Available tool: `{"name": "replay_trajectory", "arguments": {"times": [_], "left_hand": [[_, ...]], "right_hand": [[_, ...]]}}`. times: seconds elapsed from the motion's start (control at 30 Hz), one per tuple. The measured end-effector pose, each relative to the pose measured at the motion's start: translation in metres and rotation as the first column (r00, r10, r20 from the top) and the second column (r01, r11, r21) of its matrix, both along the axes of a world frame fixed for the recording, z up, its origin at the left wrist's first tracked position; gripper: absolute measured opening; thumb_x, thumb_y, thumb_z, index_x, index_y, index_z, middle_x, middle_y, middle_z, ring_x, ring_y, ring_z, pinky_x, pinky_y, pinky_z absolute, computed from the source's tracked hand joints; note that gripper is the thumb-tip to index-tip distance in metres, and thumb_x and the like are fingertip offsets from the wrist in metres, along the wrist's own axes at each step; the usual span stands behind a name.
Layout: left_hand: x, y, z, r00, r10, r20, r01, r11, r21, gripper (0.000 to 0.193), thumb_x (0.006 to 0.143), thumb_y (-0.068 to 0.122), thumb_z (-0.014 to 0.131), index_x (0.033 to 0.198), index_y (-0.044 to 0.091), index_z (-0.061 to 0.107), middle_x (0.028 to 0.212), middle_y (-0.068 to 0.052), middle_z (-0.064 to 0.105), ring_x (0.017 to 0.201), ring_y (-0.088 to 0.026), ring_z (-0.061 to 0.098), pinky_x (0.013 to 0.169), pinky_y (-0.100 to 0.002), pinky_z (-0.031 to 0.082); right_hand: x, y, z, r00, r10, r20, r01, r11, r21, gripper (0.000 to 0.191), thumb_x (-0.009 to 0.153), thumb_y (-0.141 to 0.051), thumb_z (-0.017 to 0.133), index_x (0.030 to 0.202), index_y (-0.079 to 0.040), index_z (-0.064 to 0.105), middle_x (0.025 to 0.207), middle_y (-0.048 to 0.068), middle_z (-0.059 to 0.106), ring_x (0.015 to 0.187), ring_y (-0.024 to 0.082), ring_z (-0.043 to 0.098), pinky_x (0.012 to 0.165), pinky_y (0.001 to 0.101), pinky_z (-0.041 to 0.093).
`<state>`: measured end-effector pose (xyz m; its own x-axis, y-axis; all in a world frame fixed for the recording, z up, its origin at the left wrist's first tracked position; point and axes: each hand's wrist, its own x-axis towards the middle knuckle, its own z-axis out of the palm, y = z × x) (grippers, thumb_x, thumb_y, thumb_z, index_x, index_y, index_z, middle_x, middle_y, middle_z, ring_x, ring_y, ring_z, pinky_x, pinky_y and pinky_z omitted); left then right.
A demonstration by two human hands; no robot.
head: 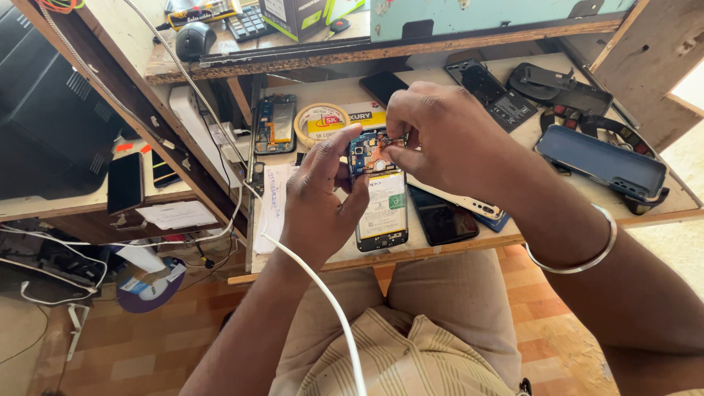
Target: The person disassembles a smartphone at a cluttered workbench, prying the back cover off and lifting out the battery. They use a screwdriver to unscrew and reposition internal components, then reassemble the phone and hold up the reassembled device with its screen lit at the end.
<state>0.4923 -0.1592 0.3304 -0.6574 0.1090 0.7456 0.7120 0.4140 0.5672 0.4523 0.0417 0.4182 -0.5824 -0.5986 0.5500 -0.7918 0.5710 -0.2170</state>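
An opened phone [380, 191], back cover off and battery showing, is held just above the desk [543, 132] edge. The left hand [323, 194] has its grip closed around the phone's side. The right hand [440, 139] pinches thin tweezers [394, 141] over its upper board. A dark phone [442, 217] lies beside; a tape roll [320, 123] sits behind.

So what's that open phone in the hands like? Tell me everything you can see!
The phone has its back cover off, so its insides show: a blue and orange board at the top and a big white and green battery below. It lies face down, lengthwise, tilted up off the wooden bench edge. The left hand grips its left side, thumb near the top. The right hand pinches a small thin tool at the board.
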Motion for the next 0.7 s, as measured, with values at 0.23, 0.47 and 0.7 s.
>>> {"name": "replay_trajectory", "arguments": {"times": [0.23,0.47,0.7], "left_hand": [[0.0024,0.0053,-0.0025,0.994,-0.085,0.075,0.072,0.983,0.170,0.063,0.093,0.003,0.067,0.150,0.000,0.041,0.111,-0.007,0.064,0.089,-0.008,0.071,0.079,-0.024,0.061],[-0.0004,0.0033,-0.0042,0.940,-0.280,0.195,0.170,0.880,0.443,0.035,0.105,-0.004,0.052,0.140,-0.007,0.055,0.116,-0.009,0.070,0.099,-0.005,0.063,0.086,-0.021,0.053],[0.0005,0.0036,-0.0071,0.920,-0.349,0.178,0.219,0.835,0.504,0.033,0.103,-0.007,0.054,0.136,-0.008,0.057,0.119,-0.013,0.070,0.107,-0.009,0.066,0.094,-0.023,0.056]], "right_hand": [[0.0025,-0.0016,-0.0056,0.989,-0.009,0.145,0.041,0.975,-0.217,0.019,0.087,-0.017,0.082,0.092,-0.001,0.072,0.076,0.010,0.068,0.065,0.016,0.065,0.059,0.0317,0.053],[0.0060,-0.0008,-0.0081,0.935,-0.152,0.321,0.232,0.946,-0.227,0.026,0.083,-0.025,0.086,0.088,-0.004,0.072,0.070,0.003,0.068,0.062,0.008,0.059,0.057,0.0269,0.051],[0.0086,0.0009,-0.0096,0.937,-0.161,0.310,0.239,0.943,-0.232,0.027,0.080,-0.026,0.087,0.085,-0.004,0.072,0.068,0.003,0.066,0.061,0.007,0.058,0.056,0.0259,0.050]]}}
